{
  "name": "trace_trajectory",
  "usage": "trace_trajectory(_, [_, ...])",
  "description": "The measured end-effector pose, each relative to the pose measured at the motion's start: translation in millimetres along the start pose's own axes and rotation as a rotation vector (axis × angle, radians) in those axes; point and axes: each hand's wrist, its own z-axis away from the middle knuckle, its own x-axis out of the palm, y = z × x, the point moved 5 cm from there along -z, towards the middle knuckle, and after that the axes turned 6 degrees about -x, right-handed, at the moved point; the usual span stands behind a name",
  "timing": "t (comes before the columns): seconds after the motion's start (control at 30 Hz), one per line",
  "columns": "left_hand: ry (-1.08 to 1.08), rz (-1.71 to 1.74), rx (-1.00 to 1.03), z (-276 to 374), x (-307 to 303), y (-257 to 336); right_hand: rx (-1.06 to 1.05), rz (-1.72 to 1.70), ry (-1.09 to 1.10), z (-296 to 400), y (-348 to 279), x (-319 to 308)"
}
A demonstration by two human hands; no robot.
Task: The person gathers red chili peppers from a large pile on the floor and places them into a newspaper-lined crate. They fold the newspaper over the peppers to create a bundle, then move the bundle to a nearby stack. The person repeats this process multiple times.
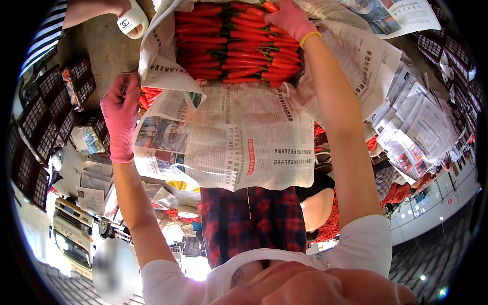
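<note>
Red chili peppers (248, 57) with green stems lie in packed rows in a newspaper-lined container, at the top of the view. My right hand (290, 20), in a pink glove with a yellow cuff edge, is over the far right of these rows. A single red chili pepper (270, 6) is at its fingertips. To the left of the rows, my left hand (122, 95), also in a pink glove, has its fingers curled at the edge of a raised newspaper sheet (158, 57). Another newspaper sheet (225, 141) hangs over the near side, towards my body.
Stacked newspapers (415, 118) lie at right. Dark plastic crates (34, 126) stand at left, with more crates (434, 45) at upper right. A person's foot in a white slipper (132, 23) is at upper left. Behind me are a truck (72, 228) and heaps of red peppers (328, 221).
</note>
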Motion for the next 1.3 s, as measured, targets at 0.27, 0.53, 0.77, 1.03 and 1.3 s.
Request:
trace_trajectory(0.27, [-0.002, 0.020, 0.015, 3.4, 2.4, 2.4, -0.085, 0.347, 0.171, 12.3, -7.2, 10.9])
trace_trajectory(0.53, [0.026, -0.042, 0.001, 6.6, 3.8, 1.9, -0.025, 0.182, 0.303, 11.8, -7.2, 40.2])
trace_trajectory(0.77, [0.086, -0.019, 0.039, 15.6, -8.9, 8.6, -0.028, -0.137, 0.277, 31.8, 27.0, 12.0])
trace_trajectory(1.03, [-0.121, 0.049, 0.336, 100.6, 70.0, 93.5, -0.092, -0.987, -0.101, 193.7, -98.1, -31.5])
trace_trajectory(1.3, [-0.021, 0.791, -0.084, 136.0, 65.6, 57.4, -0.100, -0.977, -0.188, 245.3, -134.5, -31.7])
